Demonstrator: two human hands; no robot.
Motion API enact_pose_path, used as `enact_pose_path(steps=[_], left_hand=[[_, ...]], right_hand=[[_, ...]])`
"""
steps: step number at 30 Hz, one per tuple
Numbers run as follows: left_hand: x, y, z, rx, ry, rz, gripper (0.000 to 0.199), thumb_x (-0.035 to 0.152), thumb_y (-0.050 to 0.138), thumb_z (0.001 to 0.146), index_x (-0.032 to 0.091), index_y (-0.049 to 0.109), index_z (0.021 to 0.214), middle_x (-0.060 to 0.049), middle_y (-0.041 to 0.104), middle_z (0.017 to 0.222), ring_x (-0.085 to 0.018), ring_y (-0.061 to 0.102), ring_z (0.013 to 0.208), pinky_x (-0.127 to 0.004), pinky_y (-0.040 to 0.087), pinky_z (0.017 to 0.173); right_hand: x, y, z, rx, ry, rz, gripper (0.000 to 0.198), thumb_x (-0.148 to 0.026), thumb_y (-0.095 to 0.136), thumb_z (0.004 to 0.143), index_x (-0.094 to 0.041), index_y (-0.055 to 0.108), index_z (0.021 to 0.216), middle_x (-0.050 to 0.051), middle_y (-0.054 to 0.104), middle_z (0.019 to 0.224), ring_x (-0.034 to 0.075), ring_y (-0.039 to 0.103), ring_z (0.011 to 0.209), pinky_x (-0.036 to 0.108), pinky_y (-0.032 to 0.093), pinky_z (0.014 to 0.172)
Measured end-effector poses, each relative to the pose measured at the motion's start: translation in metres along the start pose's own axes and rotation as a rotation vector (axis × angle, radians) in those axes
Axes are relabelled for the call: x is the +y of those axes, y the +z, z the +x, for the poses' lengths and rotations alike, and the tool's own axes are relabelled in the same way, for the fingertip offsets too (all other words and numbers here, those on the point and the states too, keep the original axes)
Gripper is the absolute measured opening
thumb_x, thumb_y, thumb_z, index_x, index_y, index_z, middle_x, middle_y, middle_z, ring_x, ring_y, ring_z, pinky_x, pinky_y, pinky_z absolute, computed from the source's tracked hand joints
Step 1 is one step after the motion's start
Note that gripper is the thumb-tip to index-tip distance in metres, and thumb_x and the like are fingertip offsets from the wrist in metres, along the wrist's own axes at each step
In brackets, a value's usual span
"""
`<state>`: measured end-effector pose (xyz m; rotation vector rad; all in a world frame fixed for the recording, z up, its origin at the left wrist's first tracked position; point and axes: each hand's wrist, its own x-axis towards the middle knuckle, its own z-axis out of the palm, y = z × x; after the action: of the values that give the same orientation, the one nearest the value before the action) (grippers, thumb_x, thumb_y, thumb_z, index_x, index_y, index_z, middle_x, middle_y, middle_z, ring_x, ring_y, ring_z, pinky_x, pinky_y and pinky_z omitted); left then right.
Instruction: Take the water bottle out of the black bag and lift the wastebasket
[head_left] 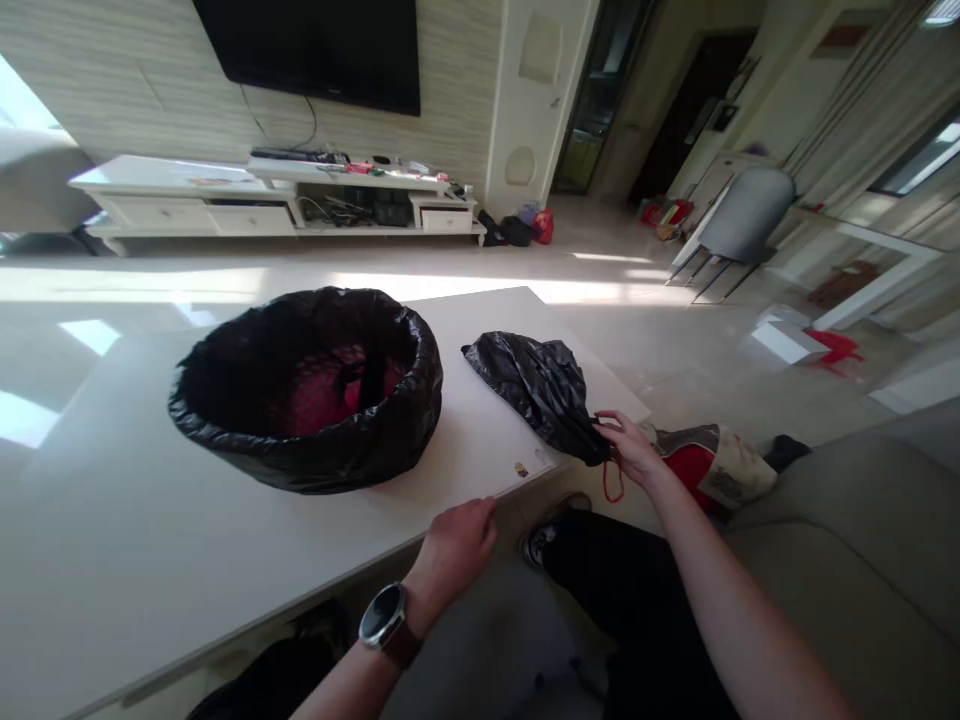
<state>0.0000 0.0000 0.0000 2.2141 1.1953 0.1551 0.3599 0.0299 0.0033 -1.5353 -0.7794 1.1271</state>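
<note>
My right hand grips the near end of a crumpled black plastic bag that lies at the right edge of the white table; a red drawstring loop hangs below my fingers. My left hand, with a watch on its wrist, rests in a loose curl at the table's near edge and holds nothing. A round bin lined with a black bag stands on the table to the left, with red items inside it.
A red and white bag lies on the floor by my right hand, next to the sofa I sit on. Farther off stand a white TV cabinet, a grey chair and a glossy floor.
</note>
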Motion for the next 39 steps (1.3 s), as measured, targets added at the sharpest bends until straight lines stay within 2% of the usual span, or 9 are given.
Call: enact_pose_path(steps=[7, 12, 15, 18, 24, 28, 31, 36, 39], left_hand=[[0.010, -0.007, 0.010, 0.101, 0.125, -0.168, 0.025, 0.016, 0.047, 0.102, 0.021, 0.064, 0.118, -0.006, 0.069, 0.115, -0.022, 0.068, 0.101, -0.034, 0.051, 0.087], [0.013, -0.004, 0.022, 0.150, 0.236, -0.259, 0.051, 0.012, 0.049, 0.099, 0.023, 0.051, 0.149, -0.010, 0.055, 0.156, -0.025, 0.055, 0.142, -0.039, 0.047, 0.120], [0.012, 0.000, 0.029, 0.148, 0.188, -0.235, 0.064, 0.008, 0.050, 0.096, 0.019, 0.041, 0.158, -0.014, 0.041, 0.169, -0.029, 0.045, 0.153, -0.047, 0.044, 0.125], [0.010, 0.005, 0.032, 0.102, 0.128, -0.236, 0.068, 0.008, 0.049, 0.095, 0.022, 0.039, 0.160, -0.015, 0.032, 0.173, -0.033, 0.054, 0.145, -0.051, 0.052, 0.117], [0.000, 0.014, 0.031, 0.163, 0.148, -0.277, 0.067, 0.006, 0.051, 0.092, 0.023, 0.042, 0.156, -0.017, 0.034, 0.166, -0.029, 0.057, 0.140, -0.048, 0.055, 0.114], [-0.003, 0.016, 0.032, 0.167, 0.129, -0.245, 0.056, 0.010, 0.050, 0.095, 0.024, 0.049, 0.150, -0.016, 0.040, 0.160, -0.027, 0.063, 0.131, -0.046, 0.057, 0.110], [-0.003, 0.015, 0.034, 0.139, 0.091, -0.143, 0.058, 0.011, 0.049, 0.097, 0.027, 0.048, 0.153, -0.015, 0.040, 0.164, -0.028, 0.066, 0.128, -0.046, 0.058, 0.108], [-0.003, 0.016, 0.037, 0.153, 0.096, -0.038, 0.068, 0.010, 0.049, 0.097, 0.023, 0.036, 0.163, -0.016, 0.033, 0.173, -0.032, 0.056, 0.143, -0.048, 0.054, 0.114], [-0.004, 0.021, 0.038, 0.148, 0.115, 0.011, 0.069, 0.011, 0.048, 0.099, 0.018, 0.029, 0.165, -0.019, 0.034, 0.172, -0.032, 0.053, 0.146, -0.048, 0.051, 0.117]], right_hand=[[-0.012, 0.092, -0.031, -0.245, 0.068, 0.276, 0.052, -0.048, 0.087, 0.074, -0.028, 0.067, 0.118, 0.002, 0.072, 0.108, 0.020, 0.071, 0.101, 0.036, 0.057, 0.092], [0.008, 0.123, -0.047, -0.300, 0.021, 0.365, 0.048, -0.038, 0.084, 0.075, -0.028, 0.067, 0.119, 0.005, 0.072, 0.118, 0.026, 0.070, 0.114, 0.040, 0.055, 0.095], [0.025, 0.132, -0.053, -0.304, -0.023, 0.346, 0.040, -0.036, 0.083, 0.076, -0.028, 0.063, 0.109, 0.003, 0.073, 0.118, 0.024, 0.070, 0.113, 0.041, 0.054, 0.100], [0.041, 0.135, -0.058, -0.347, -0.036, 0.232, 0.031, -0.039, 0.080, 0.081, -0.028, 0.067, 0.108, 0.003, 0.073, 0.117, 0.024, 0.068, 0.116, 0.042, 0.050, 0.109], [0.062, 0.139, -0.063, -0.429, 0.020, 0.145, 0.054, -0.053, 0.073, 0.085, -0.029, 0.070, 0.133, 0.009, 0.067, 0.143, 0.030, 0.060, 0.137, 0.052, 0.040, 0.123], [0.062, 0.143, -0.065, -0.399, -0.141, 0.061, 0.077, -0.054, 0.063, 0.095, -0.030, 0.041, 0.165, 0.008, 0.055, 0.158, 0.027, 0.054, 0.144, 0.049, 0.037, 0.126], [0.058, 0.142, -0.069, -0.409, -0.288, -0.053, 0.078, -0.049, 0.052, 0.103, -0.032, 0.021, 0.172, 0.007, 0.053, 0.160, 0.025, 0.056, 0.140, 0.047, 0.042, 0.122], [0.059, 0.138, -0.072, -0.413, -0.449, -0.213, 0.062, -0.042, 0.050, 0.107, -0.032, 0.035, 0.167, 0.007, 0.044, 0.167, 0.027, 0.042, 0.154, 0.051, 0.031, 0.129], [0.064, 0.141, -0.073, -0.356, -0.459, -0.248, 0.053, -0.041, 0.051, 0.106, -0.028, 0.046, 0.158, 0.011, 0.050, 0.161, 0.028, 0.047, 0.149, 0.052, 0.038, 0.124]])
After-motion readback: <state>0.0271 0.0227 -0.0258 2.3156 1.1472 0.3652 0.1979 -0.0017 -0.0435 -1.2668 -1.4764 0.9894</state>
